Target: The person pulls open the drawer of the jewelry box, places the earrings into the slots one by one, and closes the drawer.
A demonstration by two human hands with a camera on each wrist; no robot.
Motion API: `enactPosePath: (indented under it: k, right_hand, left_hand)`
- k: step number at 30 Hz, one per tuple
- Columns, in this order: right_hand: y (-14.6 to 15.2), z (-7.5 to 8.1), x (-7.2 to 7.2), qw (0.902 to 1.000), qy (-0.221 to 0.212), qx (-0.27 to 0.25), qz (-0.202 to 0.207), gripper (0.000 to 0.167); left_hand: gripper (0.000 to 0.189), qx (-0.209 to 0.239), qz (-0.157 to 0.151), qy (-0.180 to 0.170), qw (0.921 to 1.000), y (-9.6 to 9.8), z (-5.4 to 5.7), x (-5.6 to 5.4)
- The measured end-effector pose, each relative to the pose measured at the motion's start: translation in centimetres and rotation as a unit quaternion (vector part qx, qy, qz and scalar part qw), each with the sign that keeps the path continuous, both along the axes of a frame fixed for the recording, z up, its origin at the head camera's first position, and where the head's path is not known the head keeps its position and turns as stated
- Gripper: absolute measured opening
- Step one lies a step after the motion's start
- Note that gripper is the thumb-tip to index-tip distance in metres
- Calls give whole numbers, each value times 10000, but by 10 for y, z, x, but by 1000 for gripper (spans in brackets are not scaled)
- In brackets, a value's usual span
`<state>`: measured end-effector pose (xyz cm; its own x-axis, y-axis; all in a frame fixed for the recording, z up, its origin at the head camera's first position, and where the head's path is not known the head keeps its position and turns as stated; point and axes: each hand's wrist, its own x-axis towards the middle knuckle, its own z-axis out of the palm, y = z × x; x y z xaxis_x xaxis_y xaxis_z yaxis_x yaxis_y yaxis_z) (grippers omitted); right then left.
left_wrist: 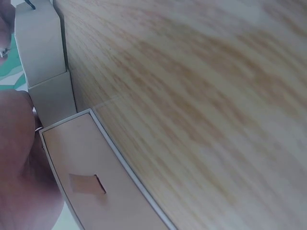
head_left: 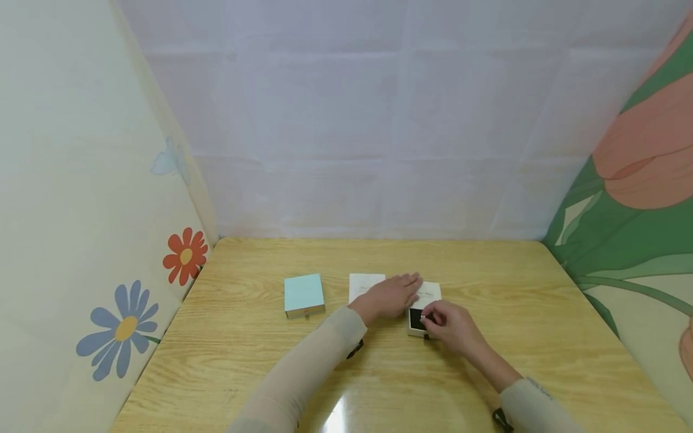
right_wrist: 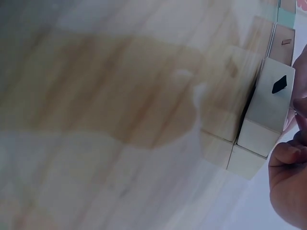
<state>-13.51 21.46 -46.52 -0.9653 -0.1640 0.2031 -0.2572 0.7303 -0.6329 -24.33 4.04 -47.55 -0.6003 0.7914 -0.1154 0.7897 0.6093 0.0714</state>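
A white box (head_left: 429,291) has its drawer (head_left: 416,320) pulled out toward the person, showing a black lining. My right hand (head_left: 452,328) is over the drawer, its thumb and fingertips pinching a small silvery piece of jewellery (left_wrist: 4,51); its exact kind is too small to tell. Lying flat with fingers outstretched, my left hand (head_left: 391,296) touches the white box near its left edge and partly covers a second white box (head_left: 364,282). From the right wrist, the drawer front shows a black pull tab (right_wrist: 279,85).
To the left on the wooden table (head_left: 243,349) sits a light blue box (head_left: 304,293) with a brownish front and a small tab. In the left wrist view, the second white box has a pinkish-brown front (left_wrist: 110,167) with a ribbon tab. A pale cloth (head_left: 368,120) hangs behind the table.
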Motion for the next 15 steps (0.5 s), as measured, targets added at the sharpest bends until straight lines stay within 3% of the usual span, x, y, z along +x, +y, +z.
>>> enactPosePath:
  k: [15]
  right_hand:
    - [-1, 4, -7, 9989, -247, 395, 25, 5]
  left_hand:
    - [57, -106, -30, 151, 9998, 1, -3, -2]
